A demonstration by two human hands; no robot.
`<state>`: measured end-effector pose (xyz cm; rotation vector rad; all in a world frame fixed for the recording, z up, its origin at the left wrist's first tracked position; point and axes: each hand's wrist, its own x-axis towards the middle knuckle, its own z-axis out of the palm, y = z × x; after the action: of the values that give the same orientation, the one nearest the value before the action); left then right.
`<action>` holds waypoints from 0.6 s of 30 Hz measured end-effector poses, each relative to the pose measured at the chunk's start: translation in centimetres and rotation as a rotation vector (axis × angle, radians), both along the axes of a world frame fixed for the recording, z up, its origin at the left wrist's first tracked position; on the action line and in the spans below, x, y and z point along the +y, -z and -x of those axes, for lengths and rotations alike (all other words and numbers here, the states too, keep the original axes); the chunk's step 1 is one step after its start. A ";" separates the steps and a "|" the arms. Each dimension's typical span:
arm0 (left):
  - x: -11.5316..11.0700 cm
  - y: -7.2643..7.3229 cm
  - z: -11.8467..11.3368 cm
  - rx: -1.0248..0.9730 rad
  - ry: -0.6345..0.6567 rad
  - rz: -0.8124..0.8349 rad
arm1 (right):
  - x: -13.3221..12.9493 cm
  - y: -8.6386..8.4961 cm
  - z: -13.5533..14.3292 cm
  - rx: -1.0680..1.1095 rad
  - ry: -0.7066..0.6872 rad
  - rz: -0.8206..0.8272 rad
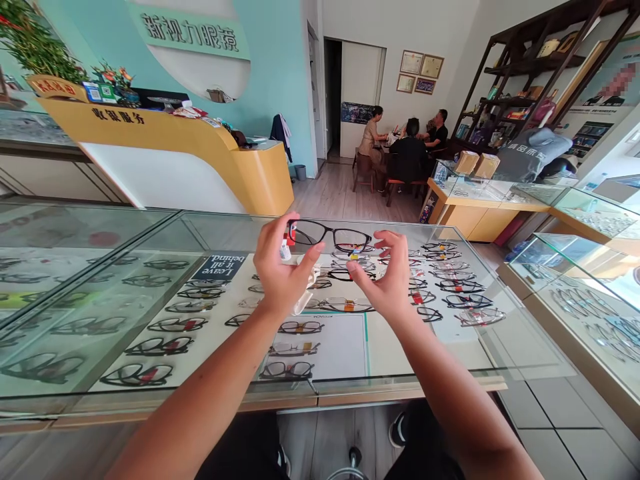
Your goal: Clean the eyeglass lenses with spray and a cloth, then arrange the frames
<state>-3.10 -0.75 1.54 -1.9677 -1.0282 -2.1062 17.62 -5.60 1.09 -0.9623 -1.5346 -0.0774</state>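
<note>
A pair of black-framed eyeglasses (329, 229) is up in front of me, above the glass display case (400, 373). My left hand (285, 267) grips the glasses at their left end, thumb under the left lens. Near the right end is my right hand (386, 270), its thumb and fingers apart; whether it touches the frame is unclear. A white cloth or tissue (306, 293) shows beside my left hand, partly hidden by it. Rows of eyeglasses lie inside the case, some with red or orange tags on the lenses.
Beyond the case stands a yellow and white counter (190, 157) with plants and signs. Several people sit around a table at the back. More glass cases (590, 287) line the right side. A dark wooden shelf (520, 73) is at the back right.
</note>
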 end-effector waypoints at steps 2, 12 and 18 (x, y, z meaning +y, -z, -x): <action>-0.2 0.0 -0.2 -0.021 0.009 -0.030 | -0.1 0.2 0.6 0.002 -0.009 -0.005; -0.8 -6.0 -0.8 0.030 -0.001 -0.223 | -0.1 -6.4 -0.6 -0.014 -0.014 -0.220; -1.4 -11.6 -2.0 -0.002 -0.032 -0.303 | -0.2 -12.0 -0.9 0.029 -0.019 -0.331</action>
<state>-1.12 -2.16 13.11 -1.7909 -0.6854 -2.1009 18.54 -5.80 13.12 -0.6821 -1.4483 -0.2936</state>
